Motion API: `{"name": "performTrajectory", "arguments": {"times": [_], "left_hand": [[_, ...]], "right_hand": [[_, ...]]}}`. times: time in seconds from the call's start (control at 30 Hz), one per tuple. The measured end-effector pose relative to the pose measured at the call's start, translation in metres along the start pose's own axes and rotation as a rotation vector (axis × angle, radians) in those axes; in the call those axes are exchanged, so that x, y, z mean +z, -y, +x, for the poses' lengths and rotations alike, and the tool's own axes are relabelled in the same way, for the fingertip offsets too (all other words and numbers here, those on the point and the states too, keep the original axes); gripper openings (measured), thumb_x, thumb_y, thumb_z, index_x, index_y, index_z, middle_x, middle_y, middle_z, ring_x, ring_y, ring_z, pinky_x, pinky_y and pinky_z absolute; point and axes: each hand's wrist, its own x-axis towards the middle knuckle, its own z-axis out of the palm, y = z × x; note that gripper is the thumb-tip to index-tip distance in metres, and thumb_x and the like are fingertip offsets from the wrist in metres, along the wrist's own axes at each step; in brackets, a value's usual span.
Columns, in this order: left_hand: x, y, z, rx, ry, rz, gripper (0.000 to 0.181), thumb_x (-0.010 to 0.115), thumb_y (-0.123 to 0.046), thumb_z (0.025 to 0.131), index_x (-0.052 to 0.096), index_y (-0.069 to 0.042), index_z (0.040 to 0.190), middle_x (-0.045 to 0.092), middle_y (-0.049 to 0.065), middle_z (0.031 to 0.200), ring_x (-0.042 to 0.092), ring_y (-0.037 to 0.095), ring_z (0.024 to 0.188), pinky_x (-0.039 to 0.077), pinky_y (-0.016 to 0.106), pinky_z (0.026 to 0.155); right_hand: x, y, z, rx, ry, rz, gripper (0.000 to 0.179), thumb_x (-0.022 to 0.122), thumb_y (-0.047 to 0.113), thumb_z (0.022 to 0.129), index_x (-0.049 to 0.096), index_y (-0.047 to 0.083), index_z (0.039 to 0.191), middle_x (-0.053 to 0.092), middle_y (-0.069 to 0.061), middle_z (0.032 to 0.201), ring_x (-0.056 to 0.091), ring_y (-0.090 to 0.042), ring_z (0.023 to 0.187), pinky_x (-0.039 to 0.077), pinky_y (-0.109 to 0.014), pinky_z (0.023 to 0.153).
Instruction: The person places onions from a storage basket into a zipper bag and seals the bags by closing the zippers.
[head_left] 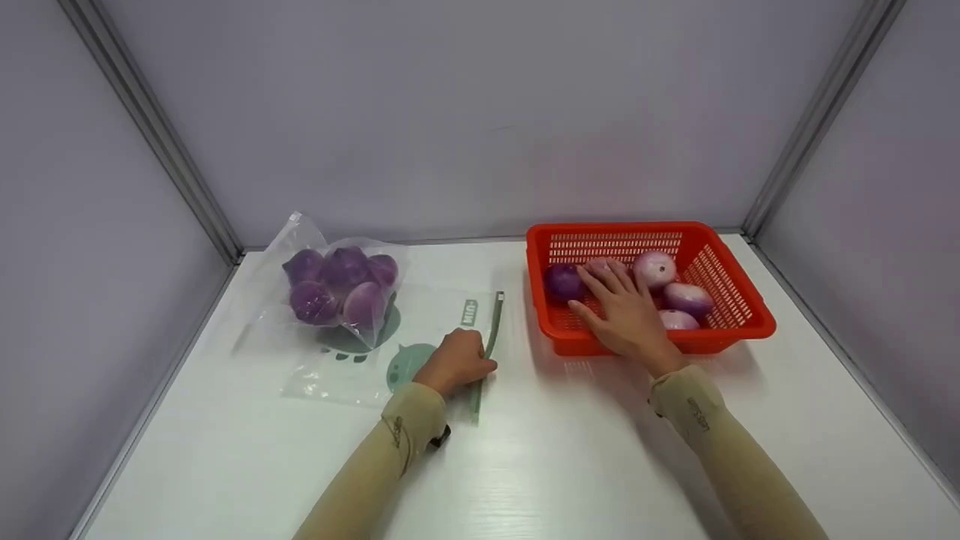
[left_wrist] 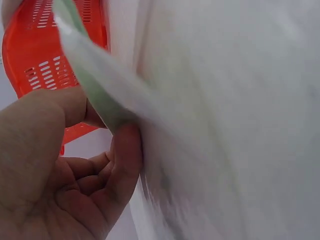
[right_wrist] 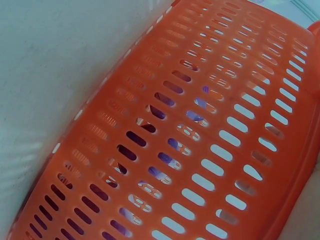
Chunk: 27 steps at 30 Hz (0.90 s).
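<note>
My left hand pinches the green zip edge of a clear zip bag with green cartoon prints, lying flat on the table. In the left wrist view the thumb and a finger grip the bag's green strip, the edge raised. My right hand reaches into a red plastic basket, its fingers spread over a pale purple onion that it partly hides. A darker onion lies left of the fingertips. The right wrist view has mostly the slotted basket wall, with purple showing through.
A clear bag filled with several purple onions stands at the left, overlapping the flat bag. More onions lie at the basket's right side. Grey walls enclose the white table at back and sides.
</note>
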Motion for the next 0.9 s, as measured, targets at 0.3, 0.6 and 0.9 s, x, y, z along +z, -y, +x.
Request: {"name": "performTrajectory", "arguments": {"times": [0.3, 0.6, 0.9], "left_hand": [[-0.01, 0.016, -0.004, 0.031, 0.002, -0.145, 0.013, 0.063, -0.015, 0.093, 0.069, -0.004, 0.091, 0.063, 0.001, 0.073, 0.055, 0.011, 0.061, 0.044, 0.025, 0.057], [-0.018, 0.03, -0.007, 0.087, 0.067, -0.351, 0.017, 0.066, -0.009, 0.097, 0.07, 0.002, 0.109, 0.071, 0.009, 0.091, 0.06, 0.01, 0.072, 0.049, 0.022, 0.065], [-0.036, 0.018, -0.012, 0.116, 0.011, -0.377, 0.009, 0.067, -0.007, 0.096, 0.067, -0.002, 0.104, 0.071, 0.009, 0.095, 0.065, 0.011, 0.073, 0.055, 0.026, 0.067]], "right_hand": [[-0.001, 0.002, 0.0, 0.019, 0.019, 0.006, 0.071, 0.039, 0.061, 0.105, 0.033, 0.022, 0.164, 0.031, -0.007, 0.17, 0.014, -0.035, 0.161, -0.004, -0.06, 0.129], [0.0, 0.001, 0.001, 0.016, 0.017, -0.003, 0.07, 0.04, 0.06, 0.105, 0.033, 0.021, 0.163, 0.032, -0.008, 0.169, 0.014, -0.036, 0.16, -0.003, -0.061, 0.129], [-0.001, 0.002, -0.001, 0.002, 0.006, -0.008, 0.069, 0.041, 0.058, 0.106, 0.033, 0.02, 0.163, 0.033, -0.008, 0.169, 0.015, -0.036, 0.16, 0.0, -0.061, 0.129]]}}
